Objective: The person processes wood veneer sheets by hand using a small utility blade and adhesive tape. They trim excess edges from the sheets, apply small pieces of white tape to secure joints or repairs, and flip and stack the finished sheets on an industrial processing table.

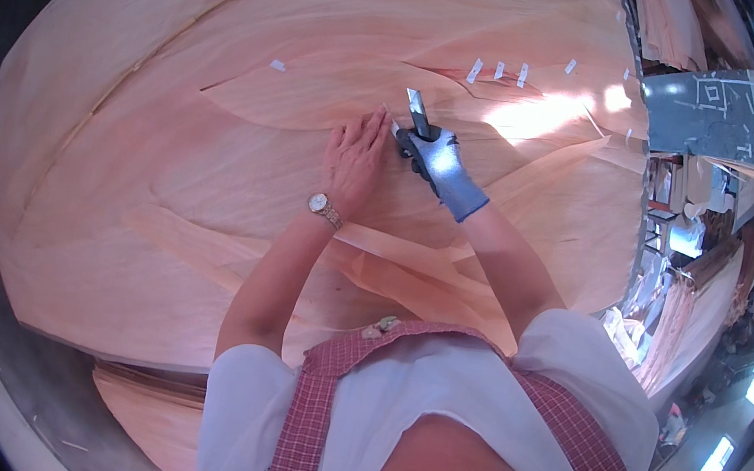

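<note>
A broad, thin sheet of pinkish wood veneer (236,150) spreads under both hands, with wavy grain and a few cracks. My left hand (355,158) is bare and lies flat on it, fingers stretched out and pointing away from me. Just to its right, my right hand (442,163), in a grey-blue glove with dark fingers, is closed around a utility knife (418,112). One end of the knife sticks up beyond the glove. A small pale tip shows beside my left fingertips; whether it touches the veneer I cannot tell. A loose veneer strip (413,252) lies nearer me, between my forearms.
Several small white tape pieces (500,71) stick to the veneer at the far right, by a split and a bright sunlit patch. Another tape piece (278,64) sits farther left. Beyond the right edge stand a grey-topped surface (698,111) and stacked veneer sheets (694,325).
</note>
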`<state>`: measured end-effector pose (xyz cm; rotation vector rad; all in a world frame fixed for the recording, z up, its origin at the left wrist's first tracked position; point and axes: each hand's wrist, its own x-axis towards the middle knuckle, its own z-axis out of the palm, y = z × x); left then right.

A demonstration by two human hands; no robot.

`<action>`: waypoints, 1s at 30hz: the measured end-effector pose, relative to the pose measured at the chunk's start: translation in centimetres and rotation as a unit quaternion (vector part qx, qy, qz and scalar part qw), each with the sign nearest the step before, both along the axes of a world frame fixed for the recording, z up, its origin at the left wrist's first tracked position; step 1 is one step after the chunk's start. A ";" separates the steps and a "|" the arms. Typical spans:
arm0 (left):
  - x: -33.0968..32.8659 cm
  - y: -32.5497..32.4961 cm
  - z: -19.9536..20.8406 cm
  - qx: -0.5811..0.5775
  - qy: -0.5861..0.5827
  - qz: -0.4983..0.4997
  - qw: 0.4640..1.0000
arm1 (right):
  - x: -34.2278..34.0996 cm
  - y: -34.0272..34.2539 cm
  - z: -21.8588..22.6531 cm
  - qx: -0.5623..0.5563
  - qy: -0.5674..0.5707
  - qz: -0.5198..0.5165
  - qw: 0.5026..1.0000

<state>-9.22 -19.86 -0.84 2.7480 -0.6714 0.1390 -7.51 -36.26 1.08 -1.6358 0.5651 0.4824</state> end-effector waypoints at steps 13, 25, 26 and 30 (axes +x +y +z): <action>2.6 -3.6 1.6 0.019 0.051 -0.024 0.998 | 2.4 -10.8 -1.4 0.008 -0.274 0.015 0.961; 5.9 -8.6 -0.7 -0.091 0.018 -0.066 0.994 | 5.5 -10.7 -2.0 0.146 -0.146 -0.115 0.972; 6.1 -8.6 -0.6 -0.094 0.015 -0.063 0.993 | 5.7 -10.4 -2.2 0.136 -0.136 -0.113 0.975; 7.5 -9.6 1.7 -0.102 0.026 -0.048 0.993 | 6.0 -11.1 -2.9 0.089 -0.114 -0.098 0.985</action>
